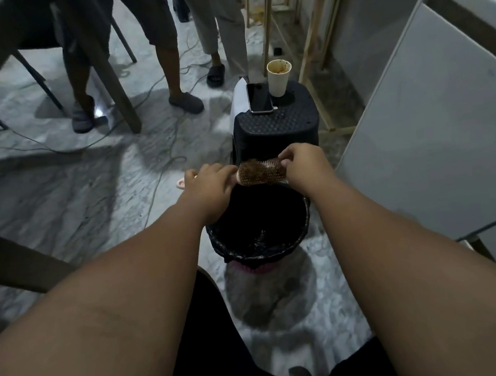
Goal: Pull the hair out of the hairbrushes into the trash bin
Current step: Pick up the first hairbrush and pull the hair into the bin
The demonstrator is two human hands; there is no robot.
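Both forearms reach forward over the person's dark lap toward a trash bin (261, 241) that stands on the marbled floor (72, 191) just ahead; the bin is lined with a black bag, a pink base shows under the bag's lower edge, and its interior is too dark to tell what it contains. The left hand (210, 188) is curled closed around the handle of a pink hairbrush (262, 174), the handle's looped end protruding past the knuckles to the left. The brush is held level above the far rim of the bin, bristle side toward the camera. A brown mat of hair (252, 172) covers the left and middle part of the bristle pad, while the right part shows bare pale bristles. The right hand (302, 163) meets the right end of the brush head with fingers bent and fingertips (284, 163) pinched together at the bristle edge; whether hair lies between them cannot be told. Directly beyond the hands stands a black plastic stool (276, 123) with a perforated top, carrying a dark phone (258, 98) lying flat and an upright paper cup (279, 77) stained brown inside. A grey cabinet (432, 122) flanks the right side. Cables (160, 181) trail across the floor, and farther off stand the legs of several people (166, 58) in slippers among chair and table legs.
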